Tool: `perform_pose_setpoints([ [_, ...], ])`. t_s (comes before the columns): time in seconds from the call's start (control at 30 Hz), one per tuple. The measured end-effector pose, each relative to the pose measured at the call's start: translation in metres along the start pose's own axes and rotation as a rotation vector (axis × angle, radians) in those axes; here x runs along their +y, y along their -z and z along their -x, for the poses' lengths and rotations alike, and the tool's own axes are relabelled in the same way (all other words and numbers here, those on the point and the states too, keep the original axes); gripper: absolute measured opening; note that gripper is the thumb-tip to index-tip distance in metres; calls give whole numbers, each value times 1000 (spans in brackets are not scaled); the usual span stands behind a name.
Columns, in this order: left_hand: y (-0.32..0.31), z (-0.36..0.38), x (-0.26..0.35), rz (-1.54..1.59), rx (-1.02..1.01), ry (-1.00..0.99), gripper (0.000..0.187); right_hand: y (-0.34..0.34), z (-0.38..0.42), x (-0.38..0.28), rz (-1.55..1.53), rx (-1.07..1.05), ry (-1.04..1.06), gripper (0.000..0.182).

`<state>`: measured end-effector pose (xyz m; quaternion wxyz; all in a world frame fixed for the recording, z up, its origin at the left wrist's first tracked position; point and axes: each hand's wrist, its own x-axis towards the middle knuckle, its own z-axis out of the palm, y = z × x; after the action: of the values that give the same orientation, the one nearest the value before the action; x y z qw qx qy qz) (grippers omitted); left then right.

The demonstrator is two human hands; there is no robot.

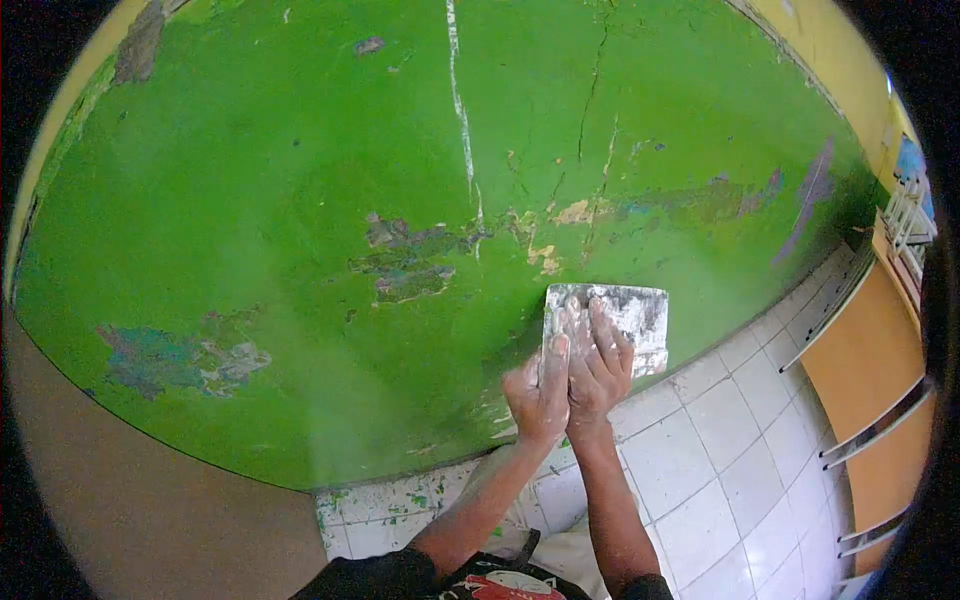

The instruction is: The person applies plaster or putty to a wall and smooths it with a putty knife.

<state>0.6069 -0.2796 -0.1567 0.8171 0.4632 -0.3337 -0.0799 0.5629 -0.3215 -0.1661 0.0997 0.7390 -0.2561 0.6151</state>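
Both of my hands are on a wide, flat scraper [645,318], its roughly rectangular blade smeared with white and grey residue. My left hand [541,398] is closed at its lower left side, with the thumb pointing up. Pressed beside it, my right hand [598,368] lies over the blade with fingers reaching towards its upper edge. White dust coats the fingers of both hands. The blade is against or very close to the green painted wall [300,180]; exact contact is hidden. The scraper's handle is covered by my hands.
Bare patches [410,260], cracks and a white vertical streak mark the wall. Green paint flakes [415,500] lie on white floor tiles [735,410]. Wooden-topped tables [860,370] with metal legs stand at right. A brown surface [130,480] fills the lower left.
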Motion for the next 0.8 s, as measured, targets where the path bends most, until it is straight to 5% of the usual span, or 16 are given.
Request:
perform_pose_setpoints([
  [0.27, -35, -39, 46, 131, -9, -123, 35, 12, -86, 7, 16, 87, 184, 10],
  [0.47, 1, -6, 17, 111, 103, 164, 38, 8, -28, -12, 24, -28, 45, 14],
  [0.53, -4, -41, 52, 49, -18, -72, 38, 12, -82, -16, 4, 21, 201, 15],
  [0.63, -28, -76, 94, 127, 3, -156, 39, 14, -143, -28, 4, 141, 272, 14],
  [0.73, -26, -65, 77, 144, -14, -187, 39, 15, -129, -23, -20, 147, 267, 13],
  [0.8, -8, -30, 39, 66, 8, -7, 40, 10, -70, -15, 0, 36, 144, 12],
])
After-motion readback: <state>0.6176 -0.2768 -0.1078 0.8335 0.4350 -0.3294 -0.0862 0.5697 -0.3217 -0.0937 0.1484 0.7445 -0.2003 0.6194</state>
